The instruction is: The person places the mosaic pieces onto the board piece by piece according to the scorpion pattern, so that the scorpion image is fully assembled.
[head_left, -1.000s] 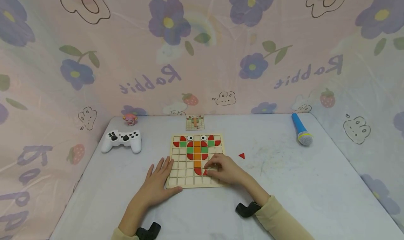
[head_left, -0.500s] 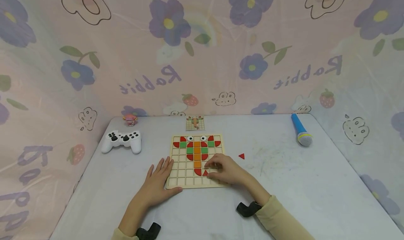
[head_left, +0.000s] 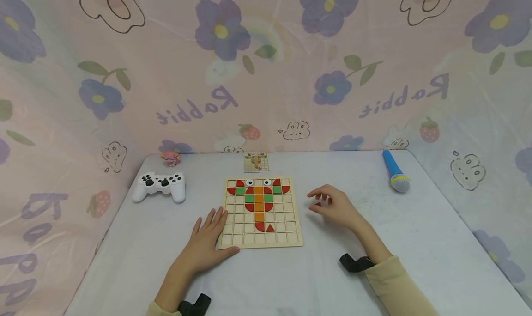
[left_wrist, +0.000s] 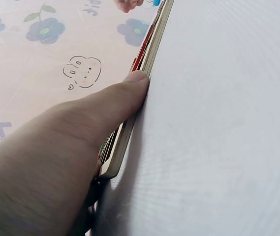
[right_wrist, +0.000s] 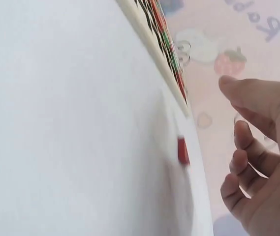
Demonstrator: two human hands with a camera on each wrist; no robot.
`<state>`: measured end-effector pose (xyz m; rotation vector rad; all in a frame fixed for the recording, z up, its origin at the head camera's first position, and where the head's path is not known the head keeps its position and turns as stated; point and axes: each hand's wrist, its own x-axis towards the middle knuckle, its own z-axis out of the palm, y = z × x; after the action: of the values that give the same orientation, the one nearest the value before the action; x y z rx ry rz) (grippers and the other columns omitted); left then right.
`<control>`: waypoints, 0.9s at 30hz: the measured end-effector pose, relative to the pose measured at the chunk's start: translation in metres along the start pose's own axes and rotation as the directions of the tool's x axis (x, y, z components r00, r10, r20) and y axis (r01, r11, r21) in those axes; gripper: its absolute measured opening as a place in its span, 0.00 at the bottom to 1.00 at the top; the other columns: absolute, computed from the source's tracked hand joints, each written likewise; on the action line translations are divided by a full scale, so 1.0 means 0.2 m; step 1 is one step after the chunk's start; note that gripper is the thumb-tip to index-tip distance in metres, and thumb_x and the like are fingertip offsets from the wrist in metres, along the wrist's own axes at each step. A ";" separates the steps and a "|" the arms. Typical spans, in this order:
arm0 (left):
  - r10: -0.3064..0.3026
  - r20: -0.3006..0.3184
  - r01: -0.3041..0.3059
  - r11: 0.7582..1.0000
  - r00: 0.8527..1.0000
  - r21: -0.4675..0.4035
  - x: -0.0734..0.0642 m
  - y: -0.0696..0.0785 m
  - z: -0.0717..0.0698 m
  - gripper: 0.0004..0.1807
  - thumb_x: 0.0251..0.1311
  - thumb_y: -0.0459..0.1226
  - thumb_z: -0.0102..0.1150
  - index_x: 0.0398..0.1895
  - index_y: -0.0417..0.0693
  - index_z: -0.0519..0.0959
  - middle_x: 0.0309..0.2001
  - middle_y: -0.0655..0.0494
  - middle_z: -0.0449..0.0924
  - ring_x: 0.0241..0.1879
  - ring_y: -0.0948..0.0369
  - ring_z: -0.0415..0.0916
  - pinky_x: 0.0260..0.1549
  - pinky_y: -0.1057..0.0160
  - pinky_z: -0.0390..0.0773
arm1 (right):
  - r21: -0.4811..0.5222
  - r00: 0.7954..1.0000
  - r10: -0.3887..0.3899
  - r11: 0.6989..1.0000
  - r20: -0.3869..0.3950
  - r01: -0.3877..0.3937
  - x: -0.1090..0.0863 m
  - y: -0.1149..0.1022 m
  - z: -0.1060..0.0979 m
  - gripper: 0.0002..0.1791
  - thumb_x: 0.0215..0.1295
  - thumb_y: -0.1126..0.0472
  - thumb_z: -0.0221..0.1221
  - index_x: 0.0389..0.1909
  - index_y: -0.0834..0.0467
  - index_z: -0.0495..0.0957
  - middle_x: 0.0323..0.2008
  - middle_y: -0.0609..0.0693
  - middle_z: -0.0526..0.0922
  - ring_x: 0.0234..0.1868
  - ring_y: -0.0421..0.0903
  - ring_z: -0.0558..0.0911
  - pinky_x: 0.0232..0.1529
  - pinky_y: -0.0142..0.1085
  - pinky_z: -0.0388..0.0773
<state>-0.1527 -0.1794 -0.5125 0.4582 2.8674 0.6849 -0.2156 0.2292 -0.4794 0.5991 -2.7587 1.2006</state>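
A wooden grid board [head_left: 287,240] lies on the white table, with red, green and orange pieces and two eye pieces set in it. My left hand [head_left: 205,242] rests on the board's left side, fingers straight. In the left wrist view its thumb [left_wrist: 112,96] lies along the board's front edge. Right of the board, my right hand [head_left: 336,207] hovers with loosely bent fingers, holding nothing. Below it a loose red triangle [right_wrist: 182,150] lies on the table, apart from the fingertips in the right wrist view. Another red triangle [head_left: 270,228] sits in the board's lower part.
Behind the board lies a small pattern card [head_left: 256,162]. A white game controller [head_left: 160,187] and a pink figurine [head_left: 171,157] are at the left. At the back right is a blue toy microphone [head_left: 395,172]. A printed curtain [head_left: 274,99] surrounds the table.
My right hand has let go of the red triangle on the board and moved right, over the loose red triangle. The left hand has stayed in place.
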 end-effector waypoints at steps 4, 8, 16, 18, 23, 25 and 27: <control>0.001 -0.001 -0.001 1.000 1.000 -0.002 0.00 0.00 0.00 0.62 0.59 0.68 0.65 0.85 0.41 0.53 0.86 0.45 0.47 0.86 0.44 0.37 0.80 0.32 0.36 | -0.021 0.996 0.074 0.997 -0.041 -0.075 -0.03 0.08 -0.07 0.17 0.64 0.61 0.74 0.54 0.57 0.87 0.43 0.51 0.83 0.42 0.48 0.76 0.42 0.38 0.73; 0.007 -0.002 -0.007 1.000 1.000 -0.004 -0.01 0.00 -0.01 0.62 0.60 0.68 0.65 0.85 0.40 0.53 0.86 0.44 0.47 0.86 0.44 0.37 0.80 0.32 0.36 | -0.015 0.993 0.108 0.994 -0.051 -0.109 -0.06 0.14 -0.08 0.17 0.64 0.61 0.74 0.54 0.57 0.87 0.43 0.52 0.83 0.42 0.48 0.74 0.43 0.37 0.72; 0.006 0.007 -0.006 1.000 1.000 -0.008 -0.01 0.01 -0.02 0.62 0.60 0.68 0.65 0.85 0.41 0.53 0.86 0.45 0.47 0.86 0.44 0.37 0.80 0.33 0.35 | -0.031 0.988 0.154 0.987 -0.028 -0.155 -0.10 0.19 -0.03 0.18 0.65 0.56 0.75 0.55 0.54 0.88 0.47 0.49 0.85 0.47 0.47 0.79 0.51 0.43 0.77; 0.007 0.007 -0.007 1.000 1.000 -0.008 -0.01 0.01 -0.02 0.62 0.60 0.68 0.64 0.85 0.41 0.53 0.86 0.45 0.46 0.86 0.44 0.37 0.80 0.33 0.35 | -0.047 0.990 0.139 0.989 -0.038 -0.140 -0.10 0.19 -0.02 0.18 0.64 0.56 0.75 0.54 0.55 0.88 0.46 0.49 0.84 0.47 0.47 0.79 0.52 0.45 0.78; 0.017 -0.001 -0.017 1.000 1.000 -0.006 -0.01 0.01 -0.02 0.62 0.60 0.68 0.65 0.85 0.40 0.53 0.86 0.44 0.47 0.86 0.43 0.38 0.80 0.33 0.36 | -0.083 0.993 0.099 0.991 -0.068 -0.104 -0.10 0.20 0.00 0.15 0.64 0.59 0.75 0.51 0.56 0.89 0.44 0.49 0.84 0.46 0.47 0.80 0.51 0.44 0.78; 0.021 -0.007 -0.021 1.000 1.000 -0.007 -0.01 0.01 -0.02 0.62 0.60 0.68 0.65 0.85 0.40 0.54 0.85 0.44 0.47 0.86 0.43 0.39 0.80 0.32 0.37 | -0.089 0.993 0.091 0.991 -0.073 -0.097 -0.10 0.20 0.01 0.14 0.65 0.60 0.74 0.51 0.56 0.89 0.44 0.49 0.84 0.46 0.46 0.80 0.50 0.43 0.78; 0.023 -0.011 -0.023 1.000 1.000 -0.009 -0.01 0.01 -0.02 0.61 0.60 0.67 0.66 0.85 0.39 0.54 0.85 0.43 0.47 0.85 0.42 0.40 0.79 0.31 0.38 | -0.090 0.993 0.084 0.992 -0.077 -0.091 -0.11 0.21 0.01 0.14 0.65 0.60 0.74 0.50 0.56 0.90 0.44 0.48 0.84 0.46 0.46 0.80 0.50 0.42 0.78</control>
<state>-0.1504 -0.1792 -0.5076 0.4891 2.8723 0.7056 -0.2118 0.2597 -0.5146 0.4203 -2.7873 1.0788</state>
